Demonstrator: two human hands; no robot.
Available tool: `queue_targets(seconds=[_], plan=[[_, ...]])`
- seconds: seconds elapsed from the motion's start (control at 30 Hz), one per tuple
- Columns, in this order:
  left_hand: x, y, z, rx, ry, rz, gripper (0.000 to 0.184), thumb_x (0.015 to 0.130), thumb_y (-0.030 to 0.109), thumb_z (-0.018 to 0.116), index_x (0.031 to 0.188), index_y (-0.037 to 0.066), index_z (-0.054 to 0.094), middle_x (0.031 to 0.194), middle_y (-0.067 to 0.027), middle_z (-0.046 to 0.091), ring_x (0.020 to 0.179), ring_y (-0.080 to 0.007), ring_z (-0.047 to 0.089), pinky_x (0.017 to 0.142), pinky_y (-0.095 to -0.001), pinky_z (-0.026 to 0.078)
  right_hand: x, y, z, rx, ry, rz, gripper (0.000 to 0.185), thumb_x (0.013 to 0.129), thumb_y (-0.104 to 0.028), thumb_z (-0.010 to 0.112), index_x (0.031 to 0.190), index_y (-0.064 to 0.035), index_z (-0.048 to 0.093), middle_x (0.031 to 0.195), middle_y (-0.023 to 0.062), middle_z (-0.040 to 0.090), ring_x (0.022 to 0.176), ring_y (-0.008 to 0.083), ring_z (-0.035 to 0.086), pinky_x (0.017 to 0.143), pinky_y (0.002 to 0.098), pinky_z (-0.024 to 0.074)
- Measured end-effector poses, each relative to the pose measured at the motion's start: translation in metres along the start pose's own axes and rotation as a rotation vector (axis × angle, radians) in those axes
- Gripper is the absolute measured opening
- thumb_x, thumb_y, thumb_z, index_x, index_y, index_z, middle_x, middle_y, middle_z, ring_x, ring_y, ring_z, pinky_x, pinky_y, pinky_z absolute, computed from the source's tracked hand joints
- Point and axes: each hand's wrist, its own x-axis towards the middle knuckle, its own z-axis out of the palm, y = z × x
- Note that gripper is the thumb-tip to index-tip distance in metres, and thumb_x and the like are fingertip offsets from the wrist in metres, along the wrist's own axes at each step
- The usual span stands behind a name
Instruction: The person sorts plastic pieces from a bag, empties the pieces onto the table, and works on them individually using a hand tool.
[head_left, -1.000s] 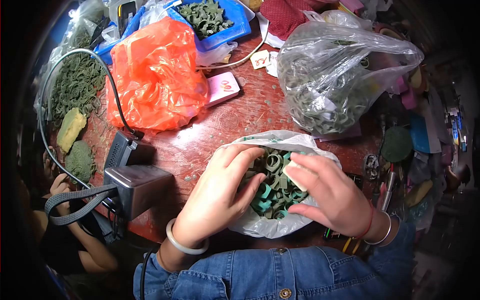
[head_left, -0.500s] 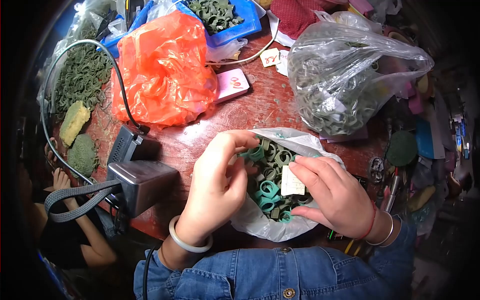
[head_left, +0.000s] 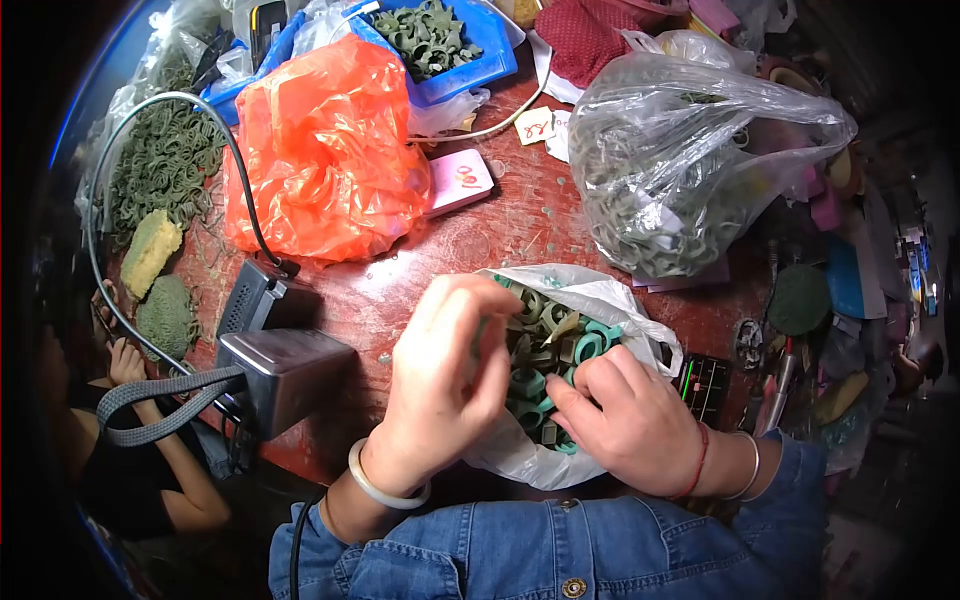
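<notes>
Head view: red table [head_left: 530, 220]; open white bag [head_left: 545, 465] near front edge; left hand [head_left: 440, 375] curled over bag's left side, right hand [head_left: 640, 425] bent-fingered among green pieces [head_left: 528, 386] inside (cannot tell either grip). Seemingly sifting; crowded pieces call for narrow pinch.

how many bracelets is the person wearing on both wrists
3 in view: a thick white bangle on the left wrist, plus a red cord bracelet and a thin silver-coloured bangle on the right wrist. The sleeves may hide more.
</notes>
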Motion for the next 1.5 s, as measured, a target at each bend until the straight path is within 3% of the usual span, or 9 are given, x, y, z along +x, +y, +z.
queue_targets(seconds=[0.17, 0.27, 0.4, 0.5, 0.57, 0.93, 1.03, 1.23, 1.5], plan=[[0.001, 0.003, 0.001, 0.095, 0.093, -0.005, 0.033, 0.082, -0.019, 0.054, 0.110, -0.004, 0.063, 0.109, -0.0148, 0.062, 0.093, -0.0222, 0.067, 0.075, -0.0301, 0.060, -0.001, 0.003, -0.004, 0.145, -0.068, 0.039, 0.019, 0.080, -0.009, 0.066, 0.098, -0.0022, 0.064, 0.091, 0.0080, 0.049, 0.087, 0.0244, 0.053, 0.073, 0.0326, 0.0495], [0.005, 0.008, 0.002, 0.281, -0.056, 0.377, 0.037, 0.065, -0.008, 0.067, 0.102, 0.000, 0.070, 0.094, -0.0138, 0.066, 0.079, -0.0314, 0.068, 0.067, -0.0352, 0.058, 0.003, 0.006, -0.021, 0.325, -0.045, 0.067, 0.023, 0.077, -0.005, 0.072, 0.099, -0.0016, 0.064, 0.093, 0.0098, 0.052, 0.088, 0.0282, 0.055, 0.075, 0.0360, 0.0504], [0.009, 0.014, 0.002, 0.381, -0.026, 0.459, 0.038, 0.064, -0.002, 0.071, 0.102, 0.002, 0.071, 0.097, -0.0102, 0.068, 0.084, -0.0271, 0.068, 0.068, -0.0366, 0.057, 0.000, 0.012, -0.038, 0.382, 0.129, 0.112, 0.031, 0.075, 0.001, 0.077, 0.102, -0.0005, 0.063, 0.098, 0.0132, 0.059, 0.090, 0.0318, 0.063, 0.081, 0.0405, 0.0529], [0.011, 0.026, -0.003, 0.237, -0.084, 0.409, 0.036, 0.069, -0.002, 0.075, 0.104, 0.001, 0.071, 0.098, -0.0103, 0.068, 0.085, -0.0275, 0.068, 0.072, -0.0350, 0.057, -0.004, 0.011, -0.039, 0.391, 0.175, 0.230, 0.031, 0.076, 0.001, 0.077, 0.104, -0.0002, 0.062, 0.098, 0.0138, 0.060, 0.089, 0.0322, 0.064, 0.079, 0.0415, 0.0536], [0.004, 0.022, 0.005, -0.142, -0.168, 0.287, 0.032, 0.076, -0.004, 0.078, 0.107, -0.001, 0.071, 0.099, -0.0112, 0.069, 0.082, -0.0259, 0.068, 0.075, -0.0332, 0.057, -0.003, 0.010, -0.037, 0.373, 0.198, 0.208, 0.031, 0.077, 0.001, 0.077, 0.105, 0.0007, 0.062, 0.098, 0.0142, 0.061, 0.088, 0.0319, 0.064, 0.079, 0.0416, 0.0539], [-0.010, 0.012, 0.019, -0.606, -0.189, -0.085, 0.015, 0.087, -0.006, 0.072, 0.100, -0.003, 0.066, 0.110, -0.0153, 0.071, 0.098, -0.0205, 0.072, 0.080, -0.0314, 0.061, 0.000, 0.005, -0.030, 0.356, 0.386, 0.144, 0.035, 0.077, 0.002, 0.082, 0.108, -0.0001, 0.067, 0.101, 0.0127, 0.057, 0.085, 0.0270, 0.062, 0.073, 0.0376, 0.0526], [-0.010, 0.015, 0.016, -0.625, -0.218, -0.145, 0.011, 0.087, -0.007, 0.073, 0.096, -0.005, 0.067, 0.116, -0.0174, 0.070, 0.102, -0.0163, 0.069, 0.084, -0.0295, 0.059, 0.000, 0.004, -0.030, 0.363, 0.392, 0.166, 0.031, 0.076, 0.002, 0.083, 0.104, -0.0026, 0.069, 0.099, 0.0111, 0.055, 0.083, 0.0243, 0.061, 0.071, 0.0357, 0.0516], [-0.009, 0.013, 0.016, -0.536, -0.221, -0.052, 0.012, 0.088, -0.002, 0.074, 0.098, -0.003, 0.067, 0.111, -0.0143, 0.072, 0.093, -0.0188, 0.073, 0.078, -0.0297, 0.061, 0.001, 0.005, -0.036, 0.358, 0.356, 0.159, 0.026, 0.076, 0.001, 0.084, 0.099, -0.0048, 0.071, 0.098, 0.0097, 0.055, 0.081, 0.0218, 0.061, 0.069, 0.0331, 0.0511], [-0.006, 0.019, 0.012, -0.517, -0.233, -0.074, 0.012, 0.086, -0.004, 0.075, 0.096, -0.002, 0.070, 0.110, -0.0165, 0.074, 0.096, -0.0204, 0.072, 0.084, -0.0323, 0.057, 0.000, 0.009, -0.033, 0.466, 0.369, 0.180, 0.025, 0.075, 0.004, 0.084, 0.096, -0.0050, 0.072, 0.099, 0.0085, 0.054, 0.082, 0.0185, 0.060, 0.069, 0.0302, 0.0513]])
